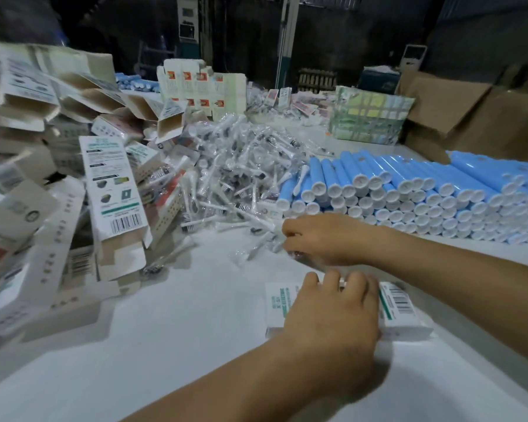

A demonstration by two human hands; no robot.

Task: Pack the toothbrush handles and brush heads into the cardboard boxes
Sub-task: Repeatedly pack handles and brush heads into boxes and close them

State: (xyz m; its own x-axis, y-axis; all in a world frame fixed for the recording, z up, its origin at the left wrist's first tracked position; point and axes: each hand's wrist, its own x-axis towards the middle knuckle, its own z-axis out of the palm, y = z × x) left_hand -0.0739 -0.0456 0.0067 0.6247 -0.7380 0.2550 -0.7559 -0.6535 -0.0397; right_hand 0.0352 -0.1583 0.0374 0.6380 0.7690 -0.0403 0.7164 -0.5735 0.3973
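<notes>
A small white cardboard box (403, 312) with green print and a barcode lies flat on the white table, near the front. My left hand (333, 312) rests on top of it, fingers curled over its far edge. Just beyond, my right hand (320, 239) is closed on a clear-wrapped brush head (262, 245) at the near edge of a big heap of wrapped brush heads (241, 166). Blue toothbrush handles (409, 190) with white ends are stacked in rows to the right of the heap.
A tumbled pile of open empty boxes (58, 178) fills the left side. Flat printed carton sheets (201, 86) stand at the back, a wrapped bundle (369, 117) and brown cardboard cartons (470, 111) at the back right. The white table (180, 330) spreads in front.
</notes>
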